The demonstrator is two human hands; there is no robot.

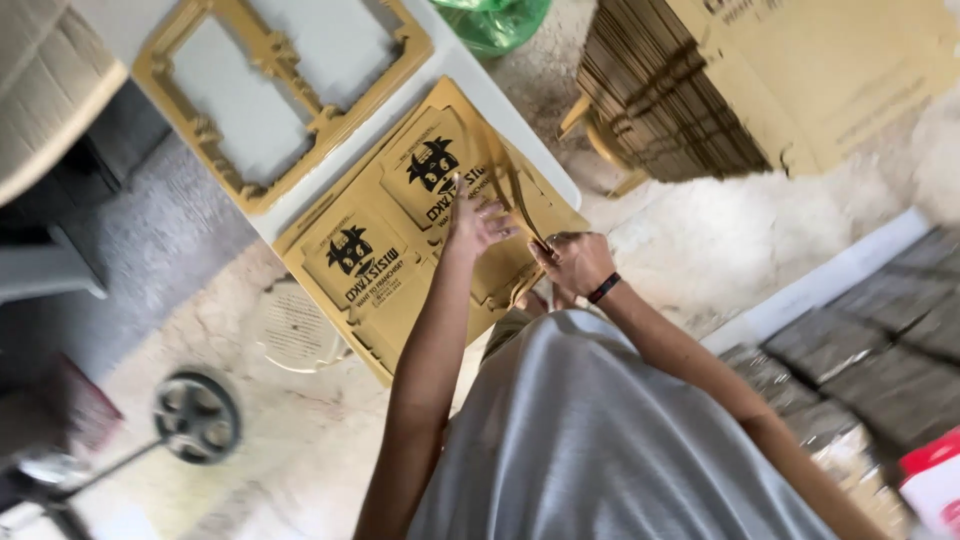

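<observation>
Die-cut cardboard sheet [385, 255] is mustard yellow with black cartoon-face prints and black lettering. The punched-out frame [255, 60] is the same yellow, sitting on a white worktop [470, 80]. Shirt [600, 440] is light grey, wristband [603, 288] black, bag [495, 20] green.

Two hands (left [474, 222], right [572, 262]), one printed cardboard sheet [385, 250], one cut-out cardboard frame [270, 85], one cardboard stack [670, 95].

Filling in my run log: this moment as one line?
left hand pressing printed cardboard sheet | right hand pulling cardboard strip | white table
</observation>
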